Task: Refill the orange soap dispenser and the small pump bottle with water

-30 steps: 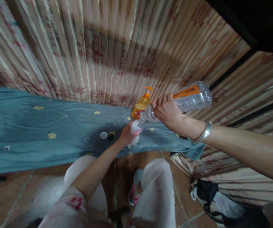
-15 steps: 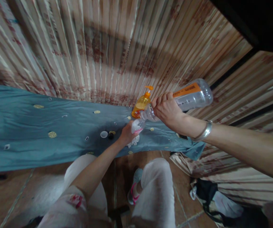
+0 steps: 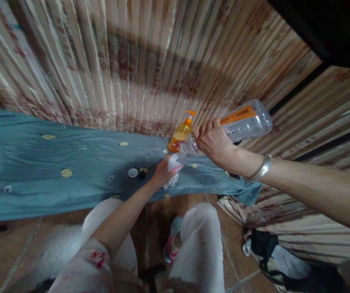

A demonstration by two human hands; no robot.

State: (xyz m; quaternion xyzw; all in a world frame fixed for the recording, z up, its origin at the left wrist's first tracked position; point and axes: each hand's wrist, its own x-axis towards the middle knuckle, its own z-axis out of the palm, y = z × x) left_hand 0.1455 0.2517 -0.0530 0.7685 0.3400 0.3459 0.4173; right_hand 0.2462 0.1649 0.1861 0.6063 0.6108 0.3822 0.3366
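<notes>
My right hand (image 3: pixel 214 140) is wrapped round a large clear plastic bottle (image 3: pixel 249 120) with an orange label. That bottle is tilted, its neck pointing down to the left. Its mouth meets the top of a smaller clear bottle (image 3: pixel 176 162) with a pink band, around which my left hand (image 3: pixel 162 173) is closed. Whether liquid passes between them cannot be made out. Just behind stands an orange pump bottle (image 3: pixel 181 136), upright. A crumpled white cloth or tissue (image 3: pixel 171 182) lies below my left hand. To its left are a white round cap (image 3: pixel 133 173) and a small dark cap-like piece (image 3: pixel 142 175).
The bottles are over a narrow surface covered by a blue-green patterned cloth (image 3: pixel 92 158). Behind it hangs a striped pleated curtain (image 3: pixel 132 73). A dark bag (image 3: pixel 264 244) rests on the tiled floor (image 3: pixel 232 252) at the lower right. A dark flat object lies near my right wrist.
Both hands keep hold of their bottles in nearly the same place. The larger bottle's base has shifted very slightly upward and left.
</notes>
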